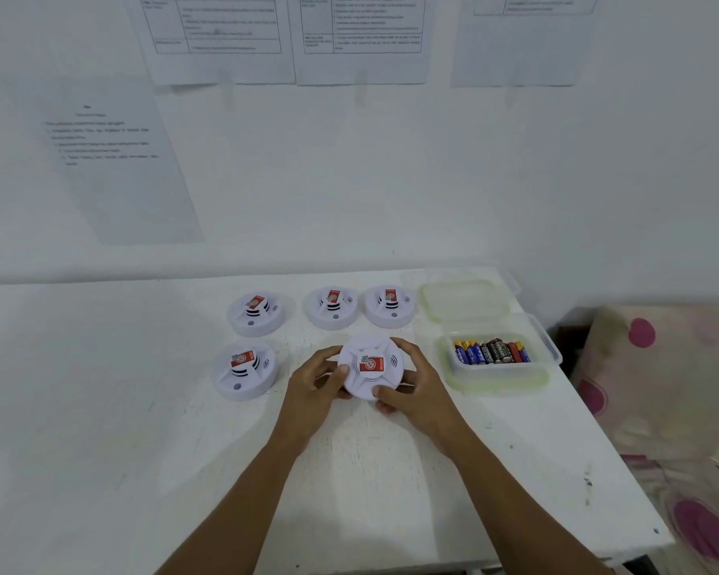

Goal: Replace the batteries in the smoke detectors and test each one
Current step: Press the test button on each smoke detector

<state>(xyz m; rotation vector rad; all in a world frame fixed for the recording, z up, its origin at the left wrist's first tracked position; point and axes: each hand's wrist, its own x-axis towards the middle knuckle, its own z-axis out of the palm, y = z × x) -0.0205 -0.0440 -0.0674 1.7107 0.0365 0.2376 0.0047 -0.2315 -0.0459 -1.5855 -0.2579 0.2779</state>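
A round white smoke detector [369,381] with a red label sits between my two hands above the white table [142,429]. My left hand [314,388] grips its left rim with the thumb on top. My right hand [411,388] grips its right rim, with the thumb on the near edge. Several other white detectors lie on the table: three in a back row, namely the left [255,315], the middle [332,309] and the right [390,307], and one at front left [243,373]. Several batteries [490,351] lie in a clear plastic box [501,373] to the right.
The box's lid [461,296] lies open behind it. The wall [349,180] with taped paper sheets stands right behind the table. A spotted cushion [661,379] sits past the table's right edge.
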